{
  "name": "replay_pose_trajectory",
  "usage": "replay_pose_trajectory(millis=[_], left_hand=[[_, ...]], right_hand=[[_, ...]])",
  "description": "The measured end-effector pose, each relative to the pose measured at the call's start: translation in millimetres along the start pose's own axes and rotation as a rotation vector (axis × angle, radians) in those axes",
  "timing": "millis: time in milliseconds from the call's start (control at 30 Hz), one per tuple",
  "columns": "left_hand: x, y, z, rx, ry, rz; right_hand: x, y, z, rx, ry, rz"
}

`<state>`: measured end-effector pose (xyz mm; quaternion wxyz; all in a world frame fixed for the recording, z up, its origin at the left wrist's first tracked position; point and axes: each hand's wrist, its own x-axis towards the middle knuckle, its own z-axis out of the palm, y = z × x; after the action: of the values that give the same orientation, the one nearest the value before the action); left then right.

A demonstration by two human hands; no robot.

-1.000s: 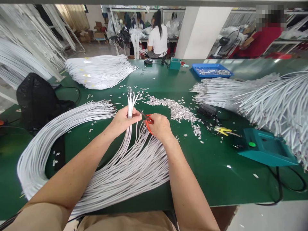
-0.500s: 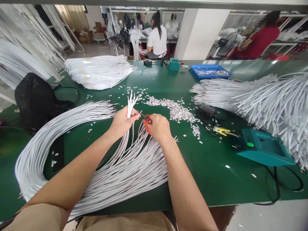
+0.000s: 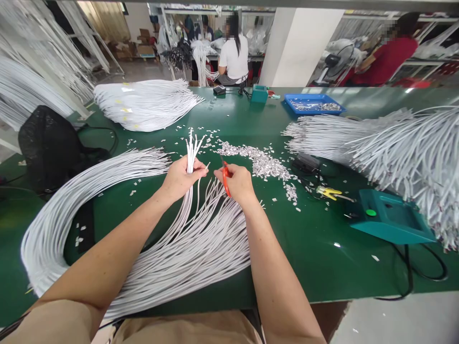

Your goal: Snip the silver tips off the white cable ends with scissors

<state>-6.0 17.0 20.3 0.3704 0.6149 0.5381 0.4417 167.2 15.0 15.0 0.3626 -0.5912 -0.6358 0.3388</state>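
Observation:
My left hand (image 3: pixel 180 177) is closed round several white cables (image 3: pixel 192 155) whose ends stand up above the fingers. One separate cable end pokes out between its thumb and fingertip, toward the right. Just to the right, my right hand (image 3: pixel 239 182) holds orange-handled cutters (image 3: pixel 226 179), their dark tip pointing up and away, apart from the cable end. Below both hands a large curved bundle of white cables (image 3: pixel 186 258) spreads over the green table. Small pale scraps (image 3: pixel 265 165) lie in a heap beyond my right hand.
A black bag (image 3: pixel 46 143) sits at the left, a cable bundle (image 3: pixel 147 105) at the back left. To the right are more cables (image 3: pixel 401 148), a teal device (image 3: pixel 394 217) and yellow-handled tool (image 3: pixel 329 192). A blue tray (image 3: pixel 313 104) stands behind. Two people sit beyond the table.
The cutters in my right hand have moved away from the cable end at my left fingertips and turned more upright. The view has shifted slightly.

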Motion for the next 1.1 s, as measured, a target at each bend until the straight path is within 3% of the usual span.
replay_pose_trajectory(millis=[100,167,400,600,767,833,967,1100], left_hand=[[-2.4,0.5,1.4,0.074,0.012,0.029],[-3.5,0.6,2.5,0.113,0.019,0.039],[-5.2,1.8,5.4,0.117,0.003,0.028],[-4.9,0.5,8.4,-0.290,-0.101,-0.049],[-6.0,4.1,5.5,-0.431,-0.341,-0.088],[-6.3,5.2,4.4,-0.446,-0.367,-0.116],[-6.4,3.8,3.8,-0.368,-0.257,-0.158],[-8.3,3.7,4.8,-0.227,-0.209,-0.099]], right_hand=[[0.8,-1.5,5.2,0.450,0.034,-0.017],[0.3,-3.2,9.2,0.580,0.038,-0.017],[-0.1,-5.9,13.8,0.694,0.066,0.082],[2.4,-4.1,24.3,0.988,0.015,0.191],[0.2,-7.6,24.5,0.963,-0.084,0.109],[1.2,-5.8,22.5,0.871,0.012,0.132],[5.3,-0.1,16.6,0.737,0.336,0.096],[4.7,-1.7,9.4,0.691,0.408,0.030]])
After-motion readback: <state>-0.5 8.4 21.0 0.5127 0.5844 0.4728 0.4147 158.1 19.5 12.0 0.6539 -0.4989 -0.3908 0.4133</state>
